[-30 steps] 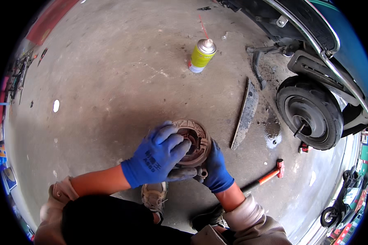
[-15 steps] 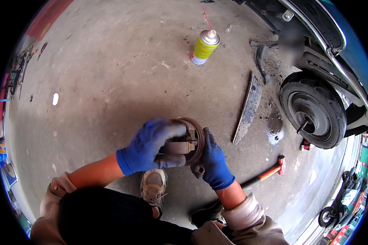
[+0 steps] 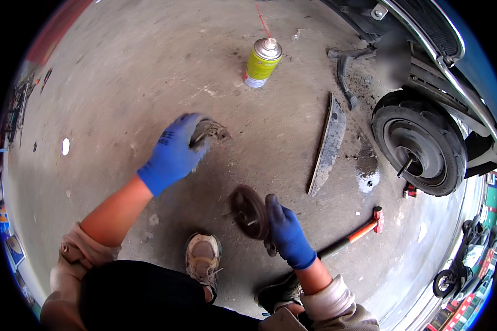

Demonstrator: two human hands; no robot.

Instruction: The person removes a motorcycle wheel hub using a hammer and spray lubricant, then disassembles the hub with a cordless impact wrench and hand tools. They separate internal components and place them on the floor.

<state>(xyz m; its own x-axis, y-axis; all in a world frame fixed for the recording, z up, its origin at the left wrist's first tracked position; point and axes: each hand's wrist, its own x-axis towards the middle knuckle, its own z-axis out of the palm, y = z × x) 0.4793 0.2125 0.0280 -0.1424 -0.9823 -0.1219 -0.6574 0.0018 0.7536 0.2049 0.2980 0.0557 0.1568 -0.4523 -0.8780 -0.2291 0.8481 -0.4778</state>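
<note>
My left hand (image 3: 171, 151), in a blue glove with a darkened grip side, is raised left of centre, fingers curled round dark metal pieces (image 3: 210, 132), apparently brake shoes, blurred by motion. Lower and to the right, my right hand (image 3: 286, 234), also gloved, grips a round rusty brake plate (image 3: 248, 212) at its edge, thumb uppermost. The plate is tilted, held above the floor and apart from the pieces in my left hand.
A yellow-green spray can (image 3: 262, 66) with red straw stands ahead. Right are a metal strip (image 3: 327, 143), red-headed hammer (image 3: 370, 226) and blue scooter's rear wheel (image 3: 418, 143). A black motorbike (image 3: 461, 259) is at far right, tools (image 3: 22, 105) at far left.
My left hand has moved up and left, lifting the pieces away from the round plate. The plate has dropped slightly and tilted in my right hand.
</note>
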